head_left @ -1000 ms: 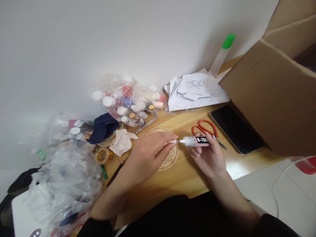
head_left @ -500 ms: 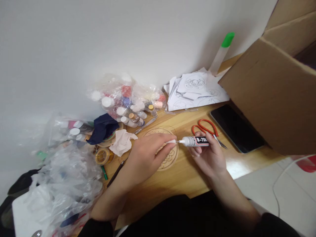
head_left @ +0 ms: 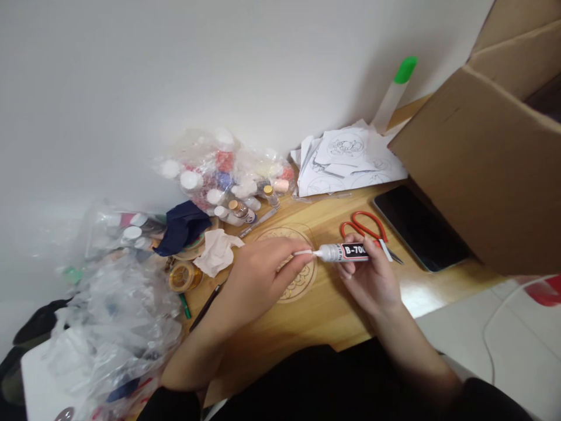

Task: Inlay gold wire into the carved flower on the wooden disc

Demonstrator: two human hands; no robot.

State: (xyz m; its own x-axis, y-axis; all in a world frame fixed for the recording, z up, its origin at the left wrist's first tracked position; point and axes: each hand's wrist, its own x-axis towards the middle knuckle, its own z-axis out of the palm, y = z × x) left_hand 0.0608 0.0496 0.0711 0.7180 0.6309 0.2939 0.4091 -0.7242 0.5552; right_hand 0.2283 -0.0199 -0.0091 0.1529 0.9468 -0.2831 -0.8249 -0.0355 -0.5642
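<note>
My right hand (head_left: 372,275) is wrapped round a B-7000 glue tube (head_left: 348,252), which lies level with its nozzle toward the left. Between the thumb and fingertips of my left hand (head_left: 258,275) is a small white cap (head_left: 303,252). Cap and nozzle meet end to end; whether the cap is fully seated cannot be made out. Below my left hand lies a round wooden disc (head_left: 302,286) with a carved pattern, partly hidden by that hand. Red-handled scissors (head_left: 369,222) rest just behind my right hand, their blades partly covered.
At the right stand a black phone (head_left: 418,228) and a large cardboard box (head_left: 482,175). Paper drawings (head_left: 346,158) are stacked at the wall. Bagged bottles (head_left: 223,175), a crumpled tissue (head_left: 217,251), a tape roll (head_left: 184,276) and plastic bags (head_left: 118,316) crowd the left.
The glue tube has shifted slightly left, closing the gap to the cap. The thin metal tip seen between them before no longer shows. My left hand has hardly moved.
</note>
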